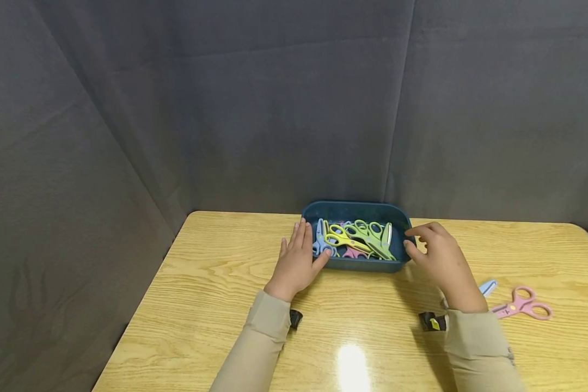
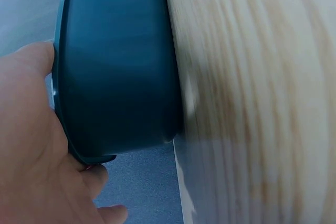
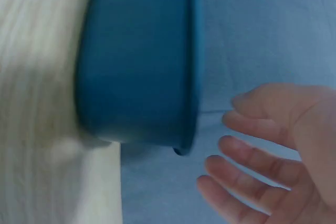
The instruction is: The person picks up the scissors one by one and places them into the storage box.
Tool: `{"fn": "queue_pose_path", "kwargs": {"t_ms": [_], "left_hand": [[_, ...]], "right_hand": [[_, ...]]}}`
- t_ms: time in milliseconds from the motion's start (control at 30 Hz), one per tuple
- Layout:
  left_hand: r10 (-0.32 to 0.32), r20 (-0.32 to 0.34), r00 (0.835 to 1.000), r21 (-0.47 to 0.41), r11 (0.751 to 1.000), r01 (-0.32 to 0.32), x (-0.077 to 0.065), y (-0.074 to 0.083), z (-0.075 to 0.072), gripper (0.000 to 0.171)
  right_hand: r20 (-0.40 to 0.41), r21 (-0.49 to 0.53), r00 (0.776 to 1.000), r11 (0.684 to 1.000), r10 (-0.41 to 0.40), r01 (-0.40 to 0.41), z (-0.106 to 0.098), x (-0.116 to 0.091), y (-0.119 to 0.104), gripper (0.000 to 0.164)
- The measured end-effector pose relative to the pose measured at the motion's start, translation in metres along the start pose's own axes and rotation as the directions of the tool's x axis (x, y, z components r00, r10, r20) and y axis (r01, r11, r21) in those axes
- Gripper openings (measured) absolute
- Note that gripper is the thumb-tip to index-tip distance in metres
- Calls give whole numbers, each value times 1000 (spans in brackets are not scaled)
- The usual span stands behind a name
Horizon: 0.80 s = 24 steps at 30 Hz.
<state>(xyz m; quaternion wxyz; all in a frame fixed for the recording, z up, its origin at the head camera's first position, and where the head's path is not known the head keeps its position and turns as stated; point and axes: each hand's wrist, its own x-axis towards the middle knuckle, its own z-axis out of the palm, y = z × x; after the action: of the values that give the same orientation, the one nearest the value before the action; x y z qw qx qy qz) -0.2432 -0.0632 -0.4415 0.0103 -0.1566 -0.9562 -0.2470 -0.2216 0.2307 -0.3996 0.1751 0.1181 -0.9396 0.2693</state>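
A dark blue plastic tray [image 1: 360, 264] stands at the table's back edge. Inside lie several craft scissors, among them blue scissors [image 1: 319, 235], yellow scissors [image 1: 342, 238] and green scissors [image 1: 376, 242], with pink ones partly covered below. My left hand [image 1: 294, 267] rests on the tray's left end with its fingers extended; the left wrist view shows the thumb [image 2: 38, 56] at the rim. Beside the right end is my right hand [image 1: 443, 267], its fingers loosely bent. The right wrist view shows those fingers [image 3: 247, 153] apart from the tray and holding nothing.
Pink scissors [image 1: 524, 306] lie on the wooden table [image 1: 215, 305] to the right of my right wrist. Next to them, light blue scissors [image 1: 488, 287] are partly hidden by the wrist. A grey curtain [image 1: 284, 120] hangs directly behind the table.
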Motion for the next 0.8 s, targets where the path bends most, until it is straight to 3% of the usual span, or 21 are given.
{"fn": "queue_pose_path", "kwargs": {"t_ms": [433,667,800], "left_hand": [[-1,-8,1000,-2,1000,1,0,-1,2,82],[-3,3,1000,17,1000,3,2,-4,4,84],[4,-6,1000,10,1000,-4,2,-4,4,84]], "right_hand": [[34,-24,998,999,50,-49,-24,-4,18,22],[76,-8,988,991,137,-136,-38,-10,29,27],[133,-13,970,979,205,-205,-44,-13,37,34]]}}
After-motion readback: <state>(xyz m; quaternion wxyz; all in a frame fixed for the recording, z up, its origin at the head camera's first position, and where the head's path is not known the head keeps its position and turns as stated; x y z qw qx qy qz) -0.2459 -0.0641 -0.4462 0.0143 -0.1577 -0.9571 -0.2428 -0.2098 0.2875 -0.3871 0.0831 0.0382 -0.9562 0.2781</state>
